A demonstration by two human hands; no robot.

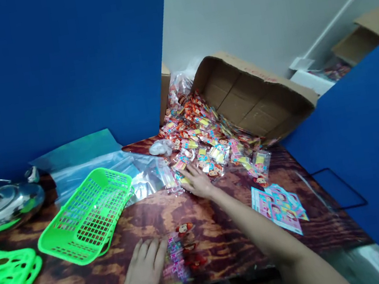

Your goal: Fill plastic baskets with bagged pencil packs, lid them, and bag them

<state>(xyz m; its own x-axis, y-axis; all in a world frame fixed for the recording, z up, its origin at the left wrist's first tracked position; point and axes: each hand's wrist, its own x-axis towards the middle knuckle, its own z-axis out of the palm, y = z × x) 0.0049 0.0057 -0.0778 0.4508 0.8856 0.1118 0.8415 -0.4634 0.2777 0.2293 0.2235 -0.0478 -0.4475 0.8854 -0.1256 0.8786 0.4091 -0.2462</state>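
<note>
My left hand point(143, 281) lies flat near the table's front edge, fingers stretched out against a small stack of clear packets with red cartoon figures point(182, 256). My right hand point(199, 182) reaches across the table to the near edge of a big heap of the same small packets point(203, 137). Its fingers are spread on the packets there. The heap spills out of a tipped cardboard box point(258, 97).
A green plastic basket point(88, 215) stands left of centre, with another green tray point(3, 282) at the far left. A steel pot lid point(3, 205) sits behind them. Printed cards point(278, 204) lie at the right. Clear bags point(107, 167) lie near blue partitions point(55, 67).
</note>
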